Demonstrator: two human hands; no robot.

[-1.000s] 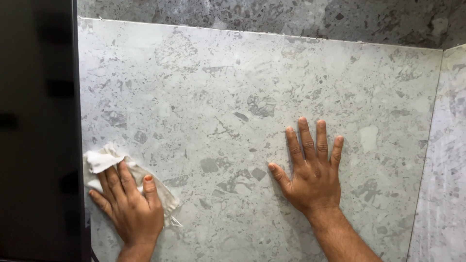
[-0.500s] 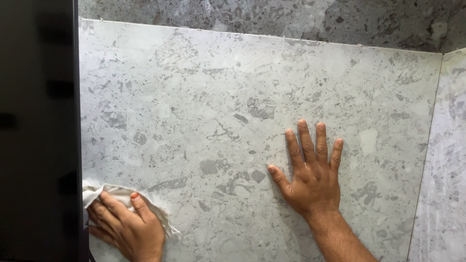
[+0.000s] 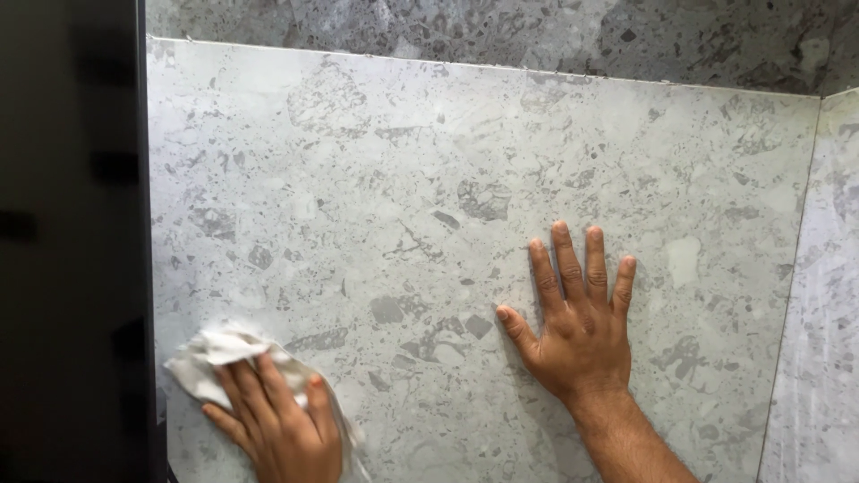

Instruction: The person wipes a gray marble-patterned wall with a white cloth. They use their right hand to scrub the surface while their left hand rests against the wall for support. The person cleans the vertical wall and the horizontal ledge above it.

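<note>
My left hand [image 3: 273, 425] presses a crumpled white cloth [image 3: 210, 358] flat against a large grey speckled stone tile [image 3: 403, 197], low at the tile's left side near the dark edge. Its fingers lie on top of the cloth, which sticks out above and to the left of them. My right hand [image 3: 573, 317] rests flat on the same tile to the right, fingers spread and pointing up, holding nothing.
A dark vertical frame or panel [image 3: 72, 241] borders the tile on the left. A darker grey stone band [image 3: 501, 31] runs along the top. Another tile [image 3: 823, 295] meets this one at a vertical seam on the right.
My left hand dragged the cloth down along the tile's left edge, then shifted slightly right. My right hand stayed pressed in the same spot.
</note>
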